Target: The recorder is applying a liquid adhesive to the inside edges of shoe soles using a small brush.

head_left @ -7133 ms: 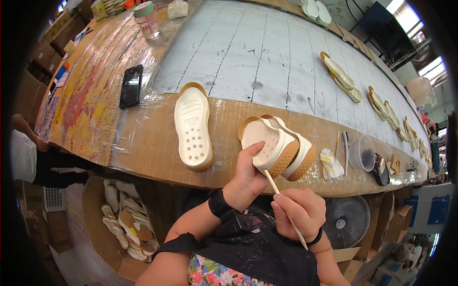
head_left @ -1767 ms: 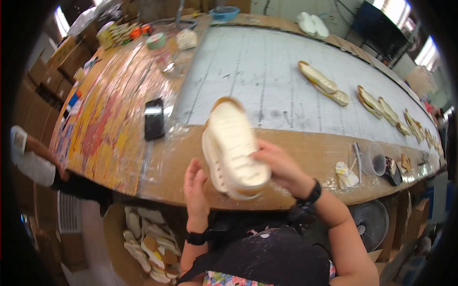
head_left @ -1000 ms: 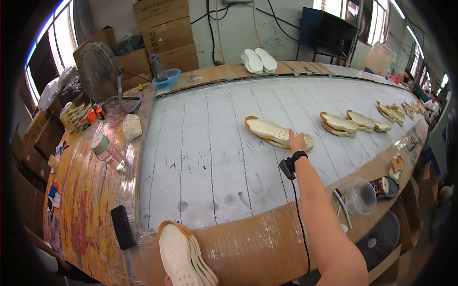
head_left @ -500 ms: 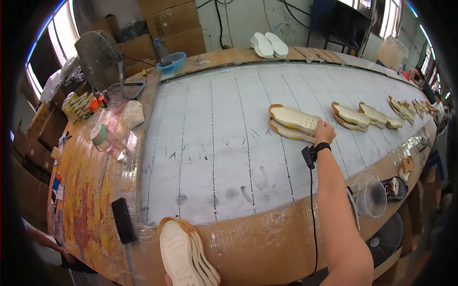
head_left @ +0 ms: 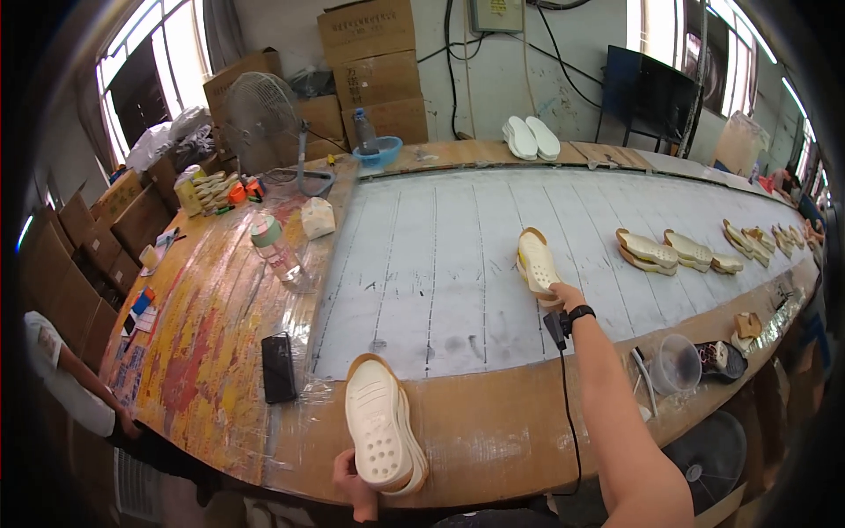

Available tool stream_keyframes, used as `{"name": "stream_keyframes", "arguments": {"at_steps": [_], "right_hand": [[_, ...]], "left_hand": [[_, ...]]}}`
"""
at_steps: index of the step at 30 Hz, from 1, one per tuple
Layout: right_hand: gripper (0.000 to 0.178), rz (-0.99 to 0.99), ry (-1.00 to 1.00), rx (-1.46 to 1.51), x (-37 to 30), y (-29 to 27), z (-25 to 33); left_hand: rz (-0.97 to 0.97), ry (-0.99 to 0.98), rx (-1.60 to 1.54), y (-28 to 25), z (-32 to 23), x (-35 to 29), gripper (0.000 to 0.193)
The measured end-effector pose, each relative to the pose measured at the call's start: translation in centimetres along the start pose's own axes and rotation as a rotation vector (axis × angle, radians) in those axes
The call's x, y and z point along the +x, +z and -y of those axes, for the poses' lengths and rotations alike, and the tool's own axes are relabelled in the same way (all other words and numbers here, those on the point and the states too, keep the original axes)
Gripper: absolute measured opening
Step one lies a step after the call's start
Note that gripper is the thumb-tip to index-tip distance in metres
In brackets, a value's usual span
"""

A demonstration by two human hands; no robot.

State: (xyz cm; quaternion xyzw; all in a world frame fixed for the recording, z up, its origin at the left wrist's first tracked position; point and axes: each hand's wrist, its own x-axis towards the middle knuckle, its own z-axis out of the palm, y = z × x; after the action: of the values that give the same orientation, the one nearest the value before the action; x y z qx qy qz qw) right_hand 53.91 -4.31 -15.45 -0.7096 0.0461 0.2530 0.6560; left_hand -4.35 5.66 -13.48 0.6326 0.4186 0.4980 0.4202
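Both Hands on Soles at a Long Worktable

One worker's two hands reach to separate sets of cream shoe soles. The right hand (head_left: 565,297), arm stretched forward, grips the near end of a pair of soles (head_left: 537,260) — thumb on top, the other fingers mostly hidden beneath. The pair, tan at its far tip, is over the white sheet (head_left: 396,304) marked with dashed lines; whether it rests there or is lifted cannot be told.

The left hand (head_left: 354,482) is at the table's near edge, its bent fingers against the lower left side of a stack of soles (head_left: 374,418). How firmly they close on it cannot be made out. That stack is over the cardboard strip (head_left: 502,427), holes toward the worker, tan rim pointing away.

A dark wristband (head_left: 579,314) circles the right wrist, with a black device (head_left: 556,329) beside it and a cable (head_left: 570,414) hanging down. To the right, more soles (head_left: 649,250) run in a line along the sheet. A black phone (head_left: 279,368) lies left of the stack, a clear bottle (head_left: 275,250) farther off — and a clear tub (head_left: 676,363) is near the right edge. At far left, a co-worker (head_left: 75,378) in a pale top stands by the table.
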Motion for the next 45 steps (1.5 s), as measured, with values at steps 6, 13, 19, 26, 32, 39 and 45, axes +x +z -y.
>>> {"name": "stream_keyframes", "arguments": {"at_steps": [6,13,19,26,32,39,45], "right_hand": [[0.045,0.145,0.176,0.343,-6.3,5.5,-2.0],[0.039,0.698,0.343,0.830,-20.6,4.0,0.6],[0.046,1.028,0.319,0.837,-34.1,0.4,-1.4],[0.072,0.994,0.337,0.620,-43.5,-1.7,-2.4],[0.095,0.927,0.150,0.420,-44.2,-1.4,-2.8],[0.101,0.880,-0.016,0.256,-44.0,-1.3,-4.4],[0.102,0.853,0.159,0.312,-43.6,-2.0,-5.4]], "left_hand": [[-0.017,-0.056,-0.071,-0.4,2.0,0.0,0.007],[-0.123,-0.073,-0.271,-2.1,-5.7,0.5,0.011],[0.433,-0.014,-0.582,4.0,-16.2,-2.7,0.037],[0.702,-0.397,-0.818,10.7,-17.2,-2.4,0.051],[0.727,-0.535,-0.922,9.3,-17.3,-3.2,0.049],[0.644,-0.327,-0.685,8.7,-18.6,-3.9,0.074],[0.683,-0.160,-0.515,9.0,-19.4,-4.5,0.100]]}}
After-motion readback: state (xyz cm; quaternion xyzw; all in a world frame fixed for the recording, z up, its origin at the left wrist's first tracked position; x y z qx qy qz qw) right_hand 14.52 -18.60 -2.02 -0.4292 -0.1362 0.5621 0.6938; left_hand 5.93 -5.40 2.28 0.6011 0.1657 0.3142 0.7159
